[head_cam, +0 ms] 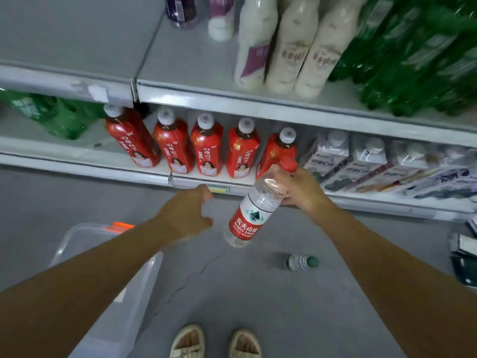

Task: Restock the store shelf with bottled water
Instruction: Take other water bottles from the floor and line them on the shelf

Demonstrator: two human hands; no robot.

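While my right hand holds its grip pinched round the neck of the water bottle, just under the red cap, the bottle hangs tilted below the grip, in front of the lower shelf. My left hand hovers beside it with loosely curled fingers, holding nothing. Step in hand, as I judge it: carrying to the shelf. Next move: raise the bottle upright and set it into free shelf space beyond the red-labelled bottles.
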